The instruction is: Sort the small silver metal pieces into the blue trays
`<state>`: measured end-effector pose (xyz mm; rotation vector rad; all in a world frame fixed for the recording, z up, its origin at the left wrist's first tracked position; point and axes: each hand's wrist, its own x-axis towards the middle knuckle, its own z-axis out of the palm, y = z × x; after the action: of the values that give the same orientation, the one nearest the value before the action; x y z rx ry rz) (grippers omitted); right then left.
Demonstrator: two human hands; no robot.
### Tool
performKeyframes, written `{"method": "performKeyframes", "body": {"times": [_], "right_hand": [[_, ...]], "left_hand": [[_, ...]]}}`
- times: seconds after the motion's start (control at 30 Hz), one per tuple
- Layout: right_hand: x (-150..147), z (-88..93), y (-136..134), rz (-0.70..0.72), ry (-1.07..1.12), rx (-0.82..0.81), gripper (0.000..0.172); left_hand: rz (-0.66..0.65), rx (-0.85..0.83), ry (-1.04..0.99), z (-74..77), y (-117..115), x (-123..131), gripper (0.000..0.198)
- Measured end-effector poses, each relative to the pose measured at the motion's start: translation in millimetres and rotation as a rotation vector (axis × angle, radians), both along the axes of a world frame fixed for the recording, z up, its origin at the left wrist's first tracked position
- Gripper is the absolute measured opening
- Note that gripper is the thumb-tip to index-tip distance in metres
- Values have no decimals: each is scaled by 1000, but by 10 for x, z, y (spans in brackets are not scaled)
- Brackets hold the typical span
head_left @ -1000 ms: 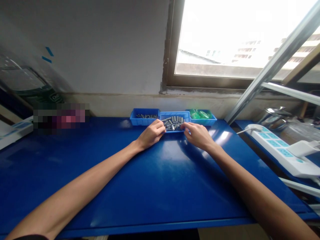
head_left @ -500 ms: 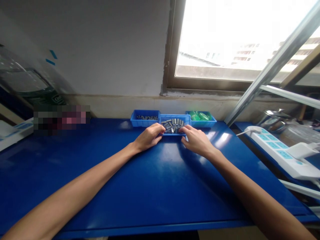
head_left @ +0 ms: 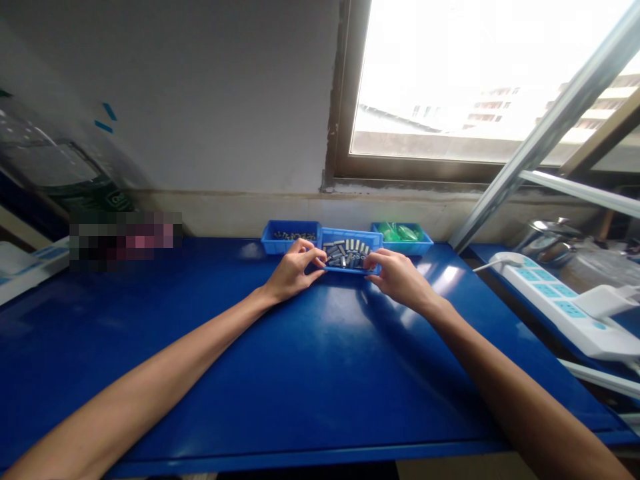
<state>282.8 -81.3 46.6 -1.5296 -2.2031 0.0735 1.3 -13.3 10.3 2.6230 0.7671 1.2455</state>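
Note:
A light-blue plastic parts bin (head_left: 350,271) full of loose metal cylinders, which look like spacers (head_left: 345,252), stands at the back of the blue table. My left hand (head_left: 294,271) is at its front left corner, fingers bent at the rim and thumb lower down. At the front right corner my right hand (head_left: 397,277) grips the bin, its fingertips curled over the rim. Left of this bin sits a darker blue bin (head_left: 291,249) with small metal pieces. To the right, another blue bin (head_left: 423,247) contains green plastic bags (head_left: 400,231).
A blue tabletop (head_left: 320,373) runs back to the wall. On the right are a metal frame post (head_left: 500,183) and a white power strip (head_left: 555,300) with plugs in it. A large clear bottle (head_left: 55,163) and a blurred pinkish patch (head_left: 143,237) are at the left.
My left fingers have lifted and spread a little at the bin's left corner. My right hand has shifted slightly right along the rim. The middle bin has moved very slightly.

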Motion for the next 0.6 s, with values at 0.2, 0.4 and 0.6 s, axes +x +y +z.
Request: {"method": "performKeyframes", "body": {"times": [0.2, 0.4, 0.6], "right_hand": [[44, 53, 6, 57, 342, -128, 7], [11, 14, 67, -44, 872, -128, 37], [-28, -58, 118, -38, 1084, -107, 44]], "left_hand": [[-47, -31, -8, 24, 29, 10, 25], [-54, -16, 16, 11, 66, 28, 24], [-10, 264, 244, 42, 123, 66, 16]]}}
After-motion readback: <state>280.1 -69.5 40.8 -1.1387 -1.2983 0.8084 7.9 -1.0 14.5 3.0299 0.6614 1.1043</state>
